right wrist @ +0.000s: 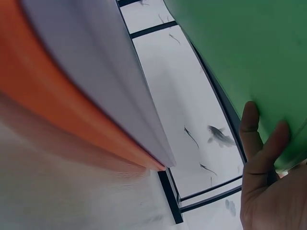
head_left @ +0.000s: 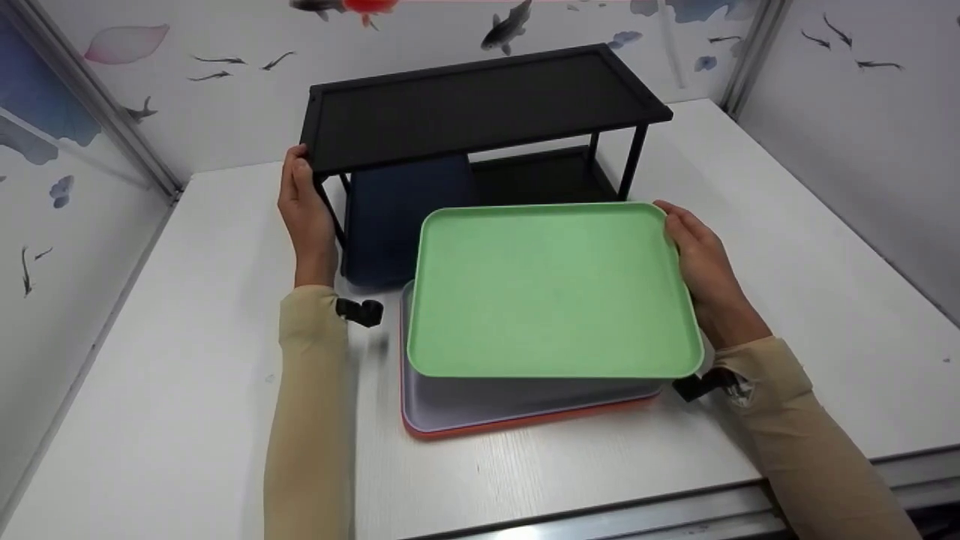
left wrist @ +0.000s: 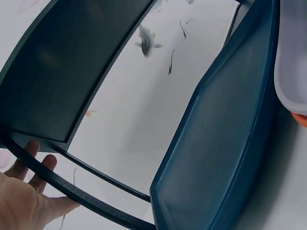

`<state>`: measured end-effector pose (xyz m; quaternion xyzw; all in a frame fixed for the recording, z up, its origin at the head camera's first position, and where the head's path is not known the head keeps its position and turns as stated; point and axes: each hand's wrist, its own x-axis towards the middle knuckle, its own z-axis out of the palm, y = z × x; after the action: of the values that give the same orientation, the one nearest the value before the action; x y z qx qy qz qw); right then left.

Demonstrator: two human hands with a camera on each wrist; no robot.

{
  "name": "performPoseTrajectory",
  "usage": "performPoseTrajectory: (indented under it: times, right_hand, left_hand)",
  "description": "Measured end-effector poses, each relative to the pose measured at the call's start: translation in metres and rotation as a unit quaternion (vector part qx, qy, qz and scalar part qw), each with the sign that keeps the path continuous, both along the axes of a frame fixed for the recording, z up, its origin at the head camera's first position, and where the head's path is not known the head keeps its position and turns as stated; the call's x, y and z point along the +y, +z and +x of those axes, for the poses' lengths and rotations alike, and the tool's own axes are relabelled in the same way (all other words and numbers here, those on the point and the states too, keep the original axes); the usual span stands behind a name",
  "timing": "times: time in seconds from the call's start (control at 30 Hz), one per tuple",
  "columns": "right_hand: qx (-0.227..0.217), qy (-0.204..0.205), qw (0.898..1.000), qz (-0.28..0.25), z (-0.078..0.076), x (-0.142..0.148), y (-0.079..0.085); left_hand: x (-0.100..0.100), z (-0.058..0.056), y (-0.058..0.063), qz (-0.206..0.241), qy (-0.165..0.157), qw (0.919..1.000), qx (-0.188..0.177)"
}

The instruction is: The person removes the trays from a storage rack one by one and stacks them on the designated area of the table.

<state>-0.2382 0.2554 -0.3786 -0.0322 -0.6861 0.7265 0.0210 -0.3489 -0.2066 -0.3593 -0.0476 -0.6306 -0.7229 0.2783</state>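
My left hand (head_left: 307, 214) grips the left front corner of a black two-tier rack (head_left: 480, 109), its fingers about the top shelf's edge and the leg. With my right hand (head_left: 706, 271) I hold a green rectangular tray (head_left: 555, 292) by its right edge. The right wrist view shows fingers against the green tray's underside, raised over the stack below. Beneath it lies a lavender tray (head_left: 465, 405) on top of an orange tray (head_left: 525, 424). A navy tray (head_left: 401, 232) sits at the left of the rack's lower shelf, its front end jutting out.
The white table (head_left: 187, 375) has a metal rail (head_left: 600, 517) along its front edge. White panels (head_left: 225, 112) printed with fish stand at the back and both sides. To the right of the navy tray, the rack's black lower shelf (head_left: 532, 176) shows.
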Motion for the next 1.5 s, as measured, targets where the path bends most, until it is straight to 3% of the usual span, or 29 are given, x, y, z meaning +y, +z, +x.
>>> performPoseTrajectory:
  times: [0.43,0.9,1.3,1.5]
  right_hand:
    - [-0.011,0.017,1.0,0.003,-0.0017,-0.0018,-0.0006]
    - [-0.016,0.029,0.999,0.018,-0.0024,-0.0034,-0.0029]
    - [-0.022,0.033,0.997,0.069,-0.0023,-0.0046,-0.0052]
    - [-0.022,0.039,0.995,0.092,-0.0024,-0.0046,-0.0064]
  left_hand:
    - [-0.0004,-0.0013,-0.0017,0.0,0.0,1.0,0.006]
    - [-0.0011,0.0006,0.0002,0.006,-0.005,0.9999,-0.012]
    - [0.0015,0.0056,0.0044,0.003,-0.006,0.9999,-0.013]
    - [0.0003,0.0021,0.0025,0.005,-0.004,0.9999,-0.014]
